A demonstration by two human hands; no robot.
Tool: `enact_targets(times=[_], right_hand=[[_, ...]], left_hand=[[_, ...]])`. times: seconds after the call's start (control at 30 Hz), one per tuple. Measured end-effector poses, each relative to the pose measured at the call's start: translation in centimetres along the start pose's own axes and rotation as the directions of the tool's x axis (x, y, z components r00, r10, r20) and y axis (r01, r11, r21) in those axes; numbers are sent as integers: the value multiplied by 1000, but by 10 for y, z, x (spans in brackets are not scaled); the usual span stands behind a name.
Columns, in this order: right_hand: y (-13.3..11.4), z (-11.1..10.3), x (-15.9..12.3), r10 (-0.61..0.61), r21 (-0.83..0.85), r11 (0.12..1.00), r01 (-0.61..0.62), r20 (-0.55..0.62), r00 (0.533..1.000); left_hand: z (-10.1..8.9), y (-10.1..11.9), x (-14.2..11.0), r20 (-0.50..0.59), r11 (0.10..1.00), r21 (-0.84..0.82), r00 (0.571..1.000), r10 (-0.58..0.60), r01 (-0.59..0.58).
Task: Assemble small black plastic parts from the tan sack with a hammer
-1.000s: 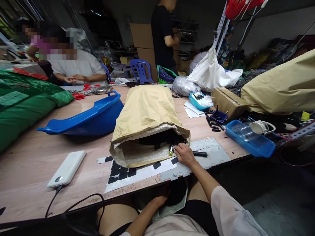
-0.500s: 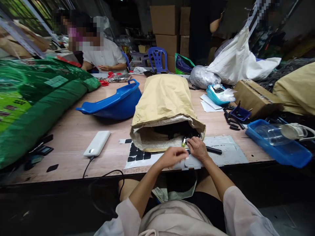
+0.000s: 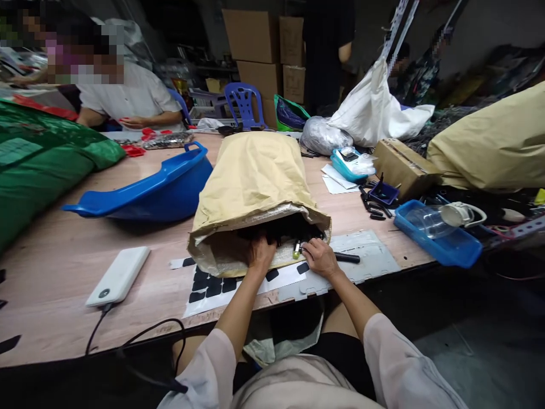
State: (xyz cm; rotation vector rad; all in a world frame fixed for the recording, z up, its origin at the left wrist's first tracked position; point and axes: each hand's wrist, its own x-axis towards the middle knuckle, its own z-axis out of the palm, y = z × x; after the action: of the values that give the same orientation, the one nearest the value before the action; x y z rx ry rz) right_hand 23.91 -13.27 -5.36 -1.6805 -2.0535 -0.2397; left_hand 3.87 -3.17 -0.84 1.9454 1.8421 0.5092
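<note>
A tan woven sack [image 3: 259,170] lies on the table with its mouth towards me and dark black items [image 3: 293,227] inside. My left hand [image 3: 260,254] reaches into the mouth, its fingertips lost among the black items. Just at the sack's right lip, my right hand [image 3: 320,257] has its fingers curled closed. By its fingertips shows a small shiny piece with a yellow-green end [image 3: 297,250]. A black rod [image 3: 348,258] sticks out on the other side of this hand; whether both belong to one object I cannot tell. Below lies a white sheet with black stickers [image 3: 208,287].
A blue basin [image 3: 149,193] and a white power bank [image 3: 119,276] with a cable are at left. To the right are a blue tray [image 3: 438,233] with a clear bottle, a cardboard box [image 3: 404,165] and black pieces [image 3: 377,211]. A co-worker [image 3: 131,96] sits across the table.
My left hand has come up from below the table edge, passed beside my right hand, and gone into the sack. My right hand stays at the sack's lip. The camera view has swung sideways and back.
</note>
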Motion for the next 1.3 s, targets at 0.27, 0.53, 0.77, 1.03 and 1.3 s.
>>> enact_targets(times=[0.27, 0.53, 0.77, 1.03, 1.3], right_hand=[[-2, -3, 0, 11, -4, 1000, -10, 20, 1000], [2, -5, 0, 11, 25, 1000, -12, 8, 1000], [4, -9, 1, -18, 10, 1000, 17, 11, 1000], [-15, -24, 11, 37, 160, 987, -27, -62, 997], [-54, -15, 16, 41, 353, 935, -36, -8, 999]], left_hand=[[-22, -40, 0, -128, 951, -210, 971, 202, -226], [-1, -44, -21, 171, 795, -384, 810, 561, -469], [14, -52, -14, 132, 817, -433, 869, 476, -381], [14, -45, -15, 175, 817, -490, 884, 434, -304], [16, -42, -16, 140, 826, -467, 896, 421, -316]])
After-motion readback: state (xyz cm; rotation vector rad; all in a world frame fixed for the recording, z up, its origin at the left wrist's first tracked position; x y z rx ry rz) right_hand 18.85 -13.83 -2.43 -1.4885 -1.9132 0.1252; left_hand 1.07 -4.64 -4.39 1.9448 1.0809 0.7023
